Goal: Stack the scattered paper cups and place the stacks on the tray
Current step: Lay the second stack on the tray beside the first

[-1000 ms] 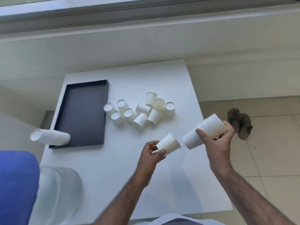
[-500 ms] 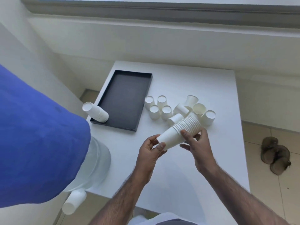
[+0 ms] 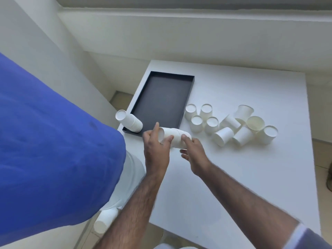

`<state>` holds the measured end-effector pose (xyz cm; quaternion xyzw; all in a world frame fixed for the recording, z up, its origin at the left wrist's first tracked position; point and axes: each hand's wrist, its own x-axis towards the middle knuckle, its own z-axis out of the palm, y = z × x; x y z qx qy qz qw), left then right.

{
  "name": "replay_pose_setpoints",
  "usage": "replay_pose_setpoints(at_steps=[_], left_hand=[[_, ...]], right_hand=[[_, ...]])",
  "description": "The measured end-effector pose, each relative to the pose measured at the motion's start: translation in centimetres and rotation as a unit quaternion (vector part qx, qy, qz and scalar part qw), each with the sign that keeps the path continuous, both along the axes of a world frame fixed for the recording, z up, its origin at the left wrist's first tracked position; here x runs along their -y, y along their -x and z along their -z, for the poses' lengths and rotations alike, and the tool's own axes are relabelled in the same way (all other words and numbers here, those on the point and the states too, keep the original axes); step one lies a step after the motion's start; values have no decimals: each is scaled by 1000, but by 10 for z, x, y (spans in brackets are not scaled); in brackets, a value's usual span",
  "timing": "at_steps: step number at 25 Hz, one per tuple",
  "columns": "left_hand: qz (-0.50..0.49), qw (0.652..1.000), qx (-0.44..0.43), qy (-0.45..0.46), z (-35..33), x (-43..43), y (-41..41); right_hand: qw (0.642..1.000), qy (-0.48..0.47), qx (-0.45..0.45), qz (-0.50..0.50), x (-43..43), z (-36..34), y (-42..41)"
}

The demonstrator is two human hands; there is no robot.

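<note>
A stack of white paper cups (image 3: 173, 137) lies sideways in the air just off the near right corner of the black tray (image 3: 162, 100). My left hand (image 3: 156, 150) grips its base end, thumb and fingers curled round it. My right hand (image 3: 195, 153) holds the stack's rim end from below with a finger over it. A second stack of cups (image 3: 129, 121) lies on its side in the tray's near left corner. Several loose white cups (image 3: 231, 124) are scattered on the white table (image 3: 251, 177) to the right of the tray, some upside down, some tipped over.
A large blue shape (image 3: 50, 141) fills the left of the view, with a translucent white body (image 3: 129, 186) below it. One more white cup (image 3: 106, 221) lies below the table's left edge. Wall and a window ledge rise behind the table.
The single cup from my left hand has gone onto the stack. Both hands have carried the stack left, from near the loose cups to the tray's near corner. The view has swung left.
</note>
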<state>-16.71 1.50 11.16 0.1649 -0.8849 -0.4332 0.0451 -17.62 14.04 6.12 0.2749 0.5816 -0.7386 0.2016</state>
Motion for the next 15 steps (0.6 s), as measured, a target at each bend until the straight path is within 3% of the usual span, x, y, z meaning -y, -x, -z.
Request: replay_pose_setpoints(at_steps=[4, 10, 15], left_hand=[[-32, 998, 27, 56, 9, 28, 50], [-100, 990, 63, 72, 37, 61, 92], [-124, 988, 65, 67, 54, 65, 105]], right_hand=[[994, 73, 53, -57, 42, 21, 64], [985, 47, 97, -137, 83, 46, 131], [986, 39, 123, -110, 106, 58, 157]])
